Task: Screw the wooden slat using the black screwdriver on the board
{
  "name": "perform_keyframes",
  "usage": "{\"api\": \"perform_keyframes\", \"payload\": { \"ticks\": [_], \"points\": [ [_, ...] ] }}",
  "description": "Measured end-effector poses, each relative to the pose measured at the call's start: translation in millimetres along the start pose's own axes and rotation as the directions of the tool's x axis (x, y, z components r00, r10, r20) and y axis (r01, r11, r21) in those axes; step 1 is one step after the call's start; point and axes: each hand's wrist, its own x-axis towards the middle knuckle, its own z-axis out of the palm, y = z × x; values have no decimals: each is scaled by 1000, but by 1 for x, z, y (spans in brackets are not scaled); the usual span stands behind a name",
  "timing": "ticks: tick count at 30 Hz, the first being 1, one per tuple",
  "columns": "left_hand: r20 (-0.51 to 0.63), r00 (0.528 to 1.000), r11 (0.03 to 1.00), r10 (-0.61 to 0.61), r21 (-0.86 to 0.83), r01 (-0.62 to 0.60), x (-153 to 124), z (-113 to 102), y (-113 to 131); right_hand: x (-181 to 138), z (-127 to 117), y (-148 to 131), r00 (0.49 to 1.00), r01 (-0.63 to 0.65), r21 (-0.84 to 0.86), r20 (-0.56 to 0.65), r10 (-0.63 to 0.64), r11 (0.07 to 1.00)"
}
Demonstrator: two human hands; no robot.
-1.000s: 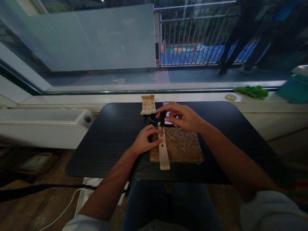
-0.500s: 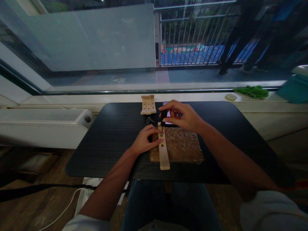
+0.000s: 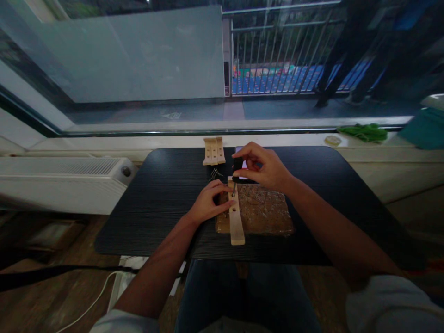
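Observation:
My right hand (image 3: 265, 167) grips the black handle of a screwdriver (image 3: 237, 165) between thumb and fingers. Its metal shaft points down at a hole in a pale wooden piece (image 3: 237, 229) with several holes. That piece lies lengthwise across the left part of a brown block wrapped in clear film (image 3: 265, 210), its near end reaching past the block's edge. My left hand (image 3: 210, 202) presses on the wooden piece, thumb and fingertips on either side of the hole under the screwdriver. Whether a screw sits under the tip is too small to tell.
Several loose screws (image 3: 215, 174) lie beyond my left hand on the black table (image 3: 156, 203). Similar wooden pieces (image 3: 214, 151) stand together at its far edge. Partly behind my right hand is a phone (image 3: 243, 163) with a lit screen. A radiator (image 3: 65, 182) is at the left.
My right hand has shifted slightly and the screwdriver handle stands at a slightly different angle. My left hand and the wooden piece stay in place.

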Motion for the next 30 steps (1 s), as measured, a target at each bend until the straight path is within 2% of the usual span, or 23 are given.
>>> {"api": "perform_keyframes", "payload": {
  "ticks": [18, 24, 30],
  "points": [
    [-14, 1000, 1000, 7, -1, -7, 0, 1, -1, -1, 4, -4, 998, -41, -118, -52, 35, 992],
    [-8, 1000, 1000, 5, 6, -5, -1, 1, -2, -1, 5, -4, 997, 38, -149, -65, -48, 988],
    [1, 1000, 1000, 5, 6, -5, -1, 1, -2, 0, 3, -2, 999, 19, -145, -39, -24, 989]
  ]
}}
